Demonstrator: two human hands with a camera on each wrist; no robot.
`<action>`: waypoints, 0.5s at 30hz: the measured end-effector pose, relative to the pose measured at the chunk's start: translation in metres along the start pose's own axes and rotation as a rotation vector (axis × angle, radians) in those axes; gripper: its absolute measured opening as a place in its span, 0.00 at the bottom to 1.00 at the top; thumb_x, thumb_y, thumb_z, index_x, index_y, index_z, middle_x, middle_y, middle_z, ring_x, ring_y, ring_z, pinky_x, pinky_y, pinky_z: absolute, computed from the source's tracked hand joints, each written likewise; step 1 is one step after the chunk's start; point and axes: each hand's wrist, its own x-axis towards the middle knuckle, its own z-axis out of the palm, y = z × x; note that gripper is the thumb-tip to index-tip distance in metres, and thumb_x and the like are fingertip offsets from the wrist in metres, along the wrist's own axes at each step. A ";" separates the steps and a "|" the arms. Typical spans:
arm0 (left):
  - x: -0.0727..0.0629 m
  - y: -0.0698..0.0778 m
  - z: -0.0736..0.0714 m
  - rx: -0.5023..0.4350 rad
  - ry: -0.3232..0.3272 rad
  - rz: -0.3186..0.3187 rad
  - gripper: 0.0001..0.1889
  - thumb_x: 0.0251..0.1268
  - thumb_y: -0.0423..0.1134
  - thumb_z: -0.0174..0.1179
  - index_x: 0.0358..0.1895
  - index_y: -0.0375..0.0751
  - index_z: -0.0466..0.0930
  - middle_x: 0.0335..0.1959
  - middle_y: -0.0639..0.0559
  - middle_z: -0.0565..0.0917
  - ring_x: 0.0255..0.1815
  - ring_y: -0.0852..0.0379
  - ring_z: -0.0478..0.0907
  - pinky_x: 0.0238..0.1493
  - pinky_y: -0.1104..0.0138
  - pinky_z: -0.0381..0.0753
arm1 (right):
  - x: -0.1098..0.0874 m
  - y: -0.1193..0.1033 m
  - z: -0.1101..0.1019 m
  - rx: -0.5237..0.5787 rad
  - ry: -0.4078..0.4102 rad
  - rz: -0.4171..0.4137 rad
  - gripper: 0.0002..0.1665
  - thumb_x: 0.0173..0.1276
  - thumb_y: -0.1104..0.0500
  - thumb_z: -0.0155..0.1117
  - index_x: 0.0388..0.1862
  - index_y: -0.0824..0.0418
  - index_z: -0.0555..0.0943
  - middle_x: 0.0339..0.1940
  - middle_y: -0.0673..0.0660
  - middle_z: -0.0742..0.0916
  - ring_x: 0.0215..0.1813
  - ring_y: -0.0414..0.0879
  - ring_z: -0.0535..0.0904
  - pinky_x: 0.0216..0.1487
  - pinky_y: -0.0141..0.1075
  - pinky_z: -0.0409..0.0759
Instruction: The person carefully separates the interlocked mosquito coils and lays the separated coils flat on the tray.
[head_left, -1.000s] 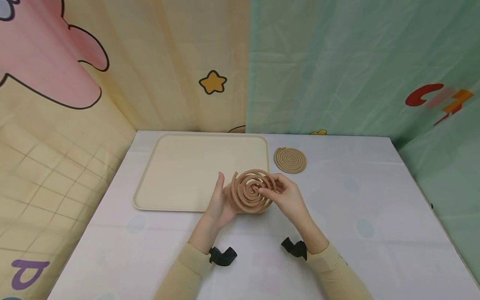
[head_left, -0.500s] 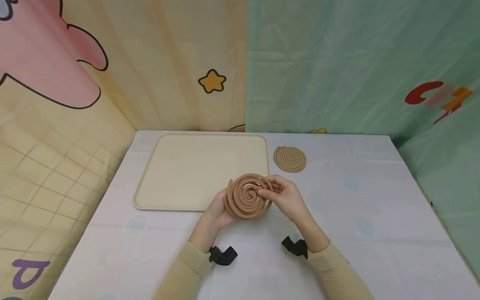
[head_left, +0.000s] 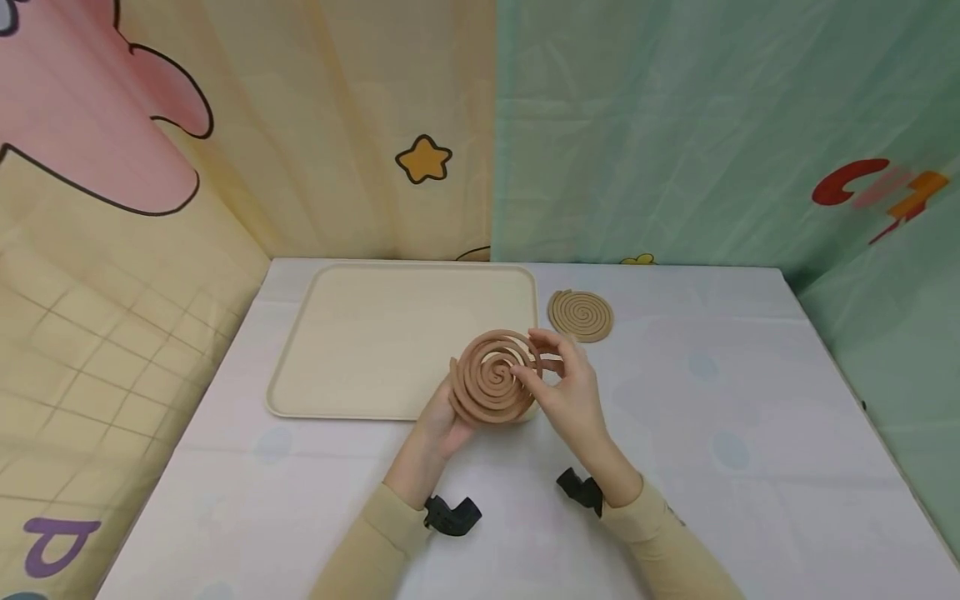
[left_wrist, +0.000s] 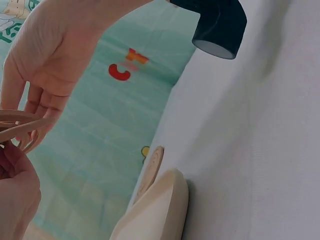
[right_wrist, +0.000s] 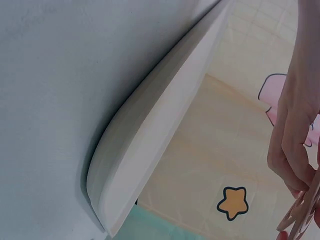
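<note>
One brown, round spiral coil [head_left: 483, 379] is held in the air: the left hand [head_left: 442, 417] grips its left edge, likely for support, while the right hand [head_left: 568, 387] pinches its right side. Beyond lie a cream rectangular tray [head_left: 390, 325] and a flat tan spiral [head_left: 581, 317].

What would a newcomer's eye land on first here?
Most likely the brown spiral coil, held between the left hand and right hand near the middle of the head view. Next, a second, tan coil lies on the pale table, just right of the cream tray. Behind, an orange star stands out on the backdrop.
</note>
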 end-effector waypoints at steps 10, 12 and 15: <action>0.004 0.004 0.007 -0.012 -0.116 0.163 0.17 0.77 0.55 0.47 0.58 0.53 0.71 0.50 0.59 0.77 0.49 0.67 0.77 0.51 0.74 0.78 | -0.005 -0.005 0.006 -0.192 0.021 -0.117 0.21 0.56 0.60 0.78 0.48 0.62 0.84 0.45 0.57 0.81 0.46 0.47 0.77 0.40 0.35 0.80; 0.004 0.004 0.007 0.042 -0.121 0.184 0.13 0.79 0.50 0.45 0.57 0.50 0.69 0.48 0.58 0.76 0.46 0.67 0.76 0.47 0.75 0.78 | -0.006 -0.007 0.008 -0.163 -0.005 -0.050 0.22 0.57 0.59 0.77 0.50 0.62 0.84 0.45 0.57 0.80 0.44 0.46 0.79 0.39 0.34 0.82; 0.003 0.004 0.008 0.121 -0.094 0.212 0.14 0.80 0.42 0.42 0.61 0.42 0.66 0.50 0.57 0.75 0.46 0.66 0.75 0.45 0.76 0.77 | -0.007 -0.009 0.009 -0.091 -0.035 0.049 0.23 0.60 0.59 0.75 0.53 0.63 0.82 0.46 0.58 0.81 0.45 0.47 0.81 0.40 0.31 0.84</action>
